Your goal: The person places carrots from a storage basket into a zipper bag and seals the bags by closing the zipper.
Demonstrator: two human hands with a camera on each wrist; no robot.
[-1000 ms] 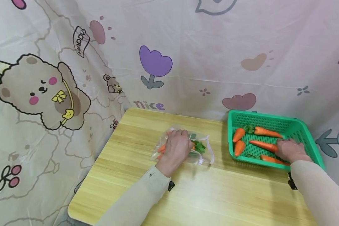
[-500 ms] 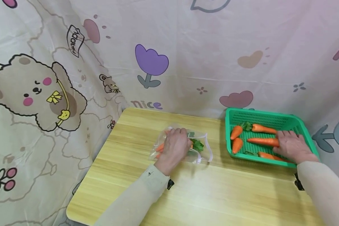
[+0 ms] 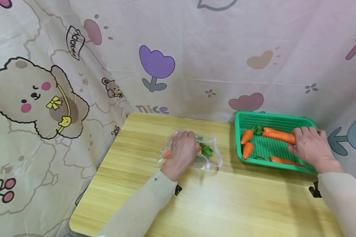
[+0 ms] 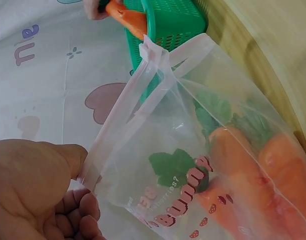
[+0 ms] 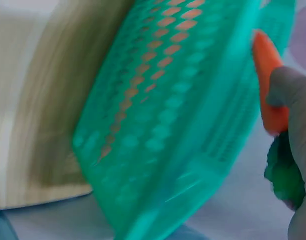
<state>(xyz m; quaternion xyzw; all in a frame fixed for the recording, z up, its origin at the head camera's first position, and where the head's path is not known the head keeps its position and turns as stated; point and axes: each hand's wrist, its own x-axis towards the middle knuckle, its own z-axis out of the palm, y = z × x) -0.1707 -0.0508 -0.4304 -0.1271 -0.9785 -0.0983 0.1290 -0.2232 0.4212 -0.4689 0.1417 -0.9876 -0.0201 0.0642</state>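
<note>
A: What to find at the right of the head view?

B: Look over the green basket (image 3: pixel 274 121) for the right hand (image 3: pixel 312 146), clamped round an orange carrot (image 5: pixel 265 55). See the same carrot at the upper right of the right wrist view, with green leaves (image 5: pixel 285 172) close under the palm.

A: Touching the basket or not?

B: Looks level with the rim at the top of the left wrist view; cannot tell whether touching.

A: And for the left hand (image 3: pixel 182 148)?

B: Find just below the centre of the head view, on a clear bag (image 4: pixel 187 132). In the left wrist view, see the bag's pale pink edge (image 4: pixel 93 175) pinched between thumb and curled fingers at the lower left. Can make out bagged carrots (image 4: pixel 237 160) at the lower right, behind "Bunny" lettering (image 4: pixel 185 197).

A: What else to note?

B: Count two loose carrots (image 3: pixel 248 150) at the basket's left end, another carrot (image 3: pixel 286 161) along the lower side. Underneath, see a wooden table (image 3: pixel 234 204); behind, a cloth (image 3: pixel 207 49) with a printed bear (image 3: pixel 37 100) at the left.
</note>
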